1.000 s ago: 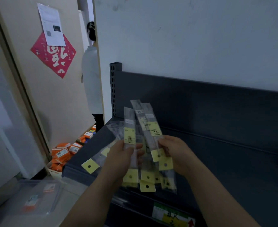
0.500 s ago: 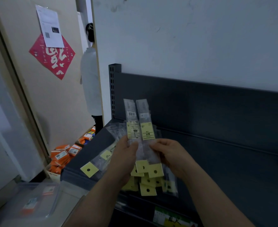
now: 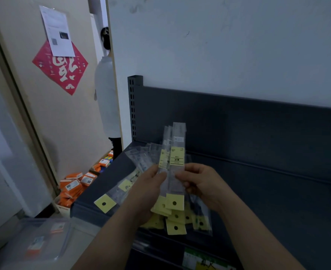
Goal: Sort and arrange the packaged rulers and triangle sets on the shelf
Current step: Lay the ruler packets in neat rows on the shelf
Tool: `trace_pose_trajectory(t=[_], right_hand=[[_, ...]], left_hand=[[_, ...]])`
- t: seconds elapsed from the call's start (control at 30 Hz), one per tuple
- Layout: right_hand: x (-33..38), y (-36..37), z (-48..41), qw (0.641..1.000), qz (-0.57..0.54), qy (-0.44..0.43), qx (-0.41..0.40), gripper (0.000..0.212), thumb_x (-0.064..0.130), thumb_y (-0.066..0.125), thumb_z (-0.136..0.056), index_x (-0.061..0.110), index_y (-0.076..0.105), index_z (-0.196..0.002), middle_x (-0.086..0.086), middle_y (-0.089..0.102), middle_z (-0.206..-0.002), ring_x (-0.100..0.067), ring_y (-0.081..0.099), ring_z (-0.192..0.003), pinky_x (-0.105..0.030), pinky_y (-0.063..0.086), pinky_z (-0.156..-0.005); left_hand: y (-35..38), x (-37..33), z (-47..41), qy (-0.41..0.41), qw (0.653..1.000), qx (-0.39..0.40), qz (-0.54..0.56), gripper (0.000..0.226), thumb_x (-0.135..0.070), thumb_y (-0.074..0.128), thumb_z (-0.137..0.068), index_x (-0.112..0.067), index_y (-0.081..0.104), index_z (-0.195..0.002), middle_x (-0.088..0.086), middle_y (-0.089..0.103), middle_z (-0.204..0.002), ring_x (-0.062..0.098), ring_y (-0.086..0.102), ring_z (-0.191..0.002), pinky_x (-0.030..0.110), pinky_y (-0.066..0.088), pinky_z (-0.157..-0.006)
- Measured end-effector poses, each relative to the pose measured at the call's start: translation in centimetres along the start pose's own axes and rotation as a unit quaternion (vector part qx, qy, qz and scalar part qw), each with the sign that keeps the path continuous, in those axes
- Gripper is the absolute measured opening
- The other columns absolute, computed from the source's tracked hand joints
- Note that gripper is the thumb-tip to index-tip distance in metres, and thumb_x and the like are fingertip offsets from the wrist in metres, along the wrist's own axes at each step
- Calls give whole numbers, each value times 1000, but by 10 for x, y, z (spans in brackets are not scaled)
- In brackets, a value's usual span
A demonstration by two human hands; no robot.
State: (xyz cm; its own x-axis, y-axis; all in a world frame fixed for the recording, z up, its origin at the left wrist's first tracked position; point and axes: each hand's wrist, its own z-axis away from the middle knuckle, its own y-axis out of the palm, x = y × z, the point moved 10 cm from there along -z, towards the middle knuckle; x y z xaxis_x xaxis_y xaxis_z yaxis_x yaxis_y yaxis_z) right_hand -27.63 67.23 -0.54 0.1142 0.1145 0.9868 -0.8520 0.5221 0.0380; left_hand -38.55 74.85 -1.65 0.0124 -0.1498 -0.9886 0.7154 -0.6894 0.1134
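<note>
Both hands hold a bunch of packaged rulers [image 3: 175,152] upright over the dark shelf [image 3: 268,191]. The packs are clear sleeves with yellow labels and yellow hang tabs at the bottom. My left hand [image 3: 148,190] grips the bunch from the left side, thumb on the front. My right hand [image 3: 201,182] pinches its right edge. More ruler packs [image 3: 180,221] lie in a loose pile on the shelf below the hands, and another pack [image 3: 119,193] lies slanted towards the shelf's left front corner.
The shelf's back panel [image 3: 238,121] rises behind the bunch, with a slotted post [image 3: 133,106] at its left. Orange boxes [image 3: 75,188] sit on the floor at the left. A person in white [image 3: 107,94] stands in the doorway. A clear bin [image 3: 40,238] lies lower left.
The fanned packs have been squared together into one tighter upright bunch. Both hands stay on it, now closer together.
</note>
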Motion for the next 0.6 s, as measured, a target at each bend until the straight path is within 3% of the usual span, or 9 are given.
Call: trace_pose_trajectory(t=[0.1, 0.2, 0.27, 0.33, 0.43, 0.5, 0.6], right_hand=[[3, 0, 2, 1000, 18, -11, -6, 15, 6, 71, -81, 6, 69, -96, -2, 64, -69, -6, 52, -50, -18, 43, -47], [10, 4, 6, 998, 52, -30, -8, 22, 12, 76, -77, 10, 70, -99, 0, 68, -72, -4, 57, -49, -16, 42, -44], [15, 4, 6, 997, 62, -37, -4, 15, 17, 71, -83, 14, 71, -98, 4, 69, -72, -3, 62, -54, -15, 45, -49], [19, -11, 3, 989, 128, -50, -52, 9, 23, 62, -91, 22, 70, -93, 6, 67, -77, -4, 61, -63, -18, 48, -56], [25, -28, 2, 939, 315, -73, -119, 17, 31, 61, -90, 17, 69, -93, -1, 69, -87, -10, 63, -75, -28, 53, -70], [16, -19, 2, 932, 345, -50, -94, 22, 42, 69, -83, 19, 67, -83, -2, 67, -80, -10, 60, -67, -27, 49, -60], [8, -3, -1, 908, 413, -22, -73, 27, 53, 73, -72, 32, 57, -71, 12, 60, -69, -3, 56, -60, -21, 40, -49]], left_hand=[[1, -1, -1, 7, 1000, 9, -14, 26, -18, 43, -101, -23, 67, -110, 9, 72, -107, 32, 67, -101, 58, 49, -94], [3, -5, 1, 17, 999, 18, -35, 18, -21, 54, -97, -23, 64, -111, 6, 73, -104, 29, 70, -96, 57, 52, -89], [3, -8, 0, 22, 999, 24, -33, 21, -19, 59, -94, -19, 61, -115, 9, 72, -104, 30, 70, -94, 55, 54, -87], [-7, -13, -1, 32, 999, 2, -14, 21, -11, 55, -95, -10, 59, -116, 13, 72, -102, 28, 71, -87, 47, 58, -78], [-27, -21, -3, 43, 998, -34, 10, 20, -6, 47, -99, -4, 55, -116, 18, 68, -100, 22, 69, -75, 30, 57, -60], [-37, -20, -6, 45, 998, -49, 23, 24, -4, 43, -100, 0, 52, -122, 23, 65, -105, 24, 68, -75, 29, 56, -59], [-45, -13, -8, 36, 997, -74, 4, 24, -6, 44, -100, -1, 55, -120, 22, 66, -107, 25, 69, -78, 30, 57, -59]])
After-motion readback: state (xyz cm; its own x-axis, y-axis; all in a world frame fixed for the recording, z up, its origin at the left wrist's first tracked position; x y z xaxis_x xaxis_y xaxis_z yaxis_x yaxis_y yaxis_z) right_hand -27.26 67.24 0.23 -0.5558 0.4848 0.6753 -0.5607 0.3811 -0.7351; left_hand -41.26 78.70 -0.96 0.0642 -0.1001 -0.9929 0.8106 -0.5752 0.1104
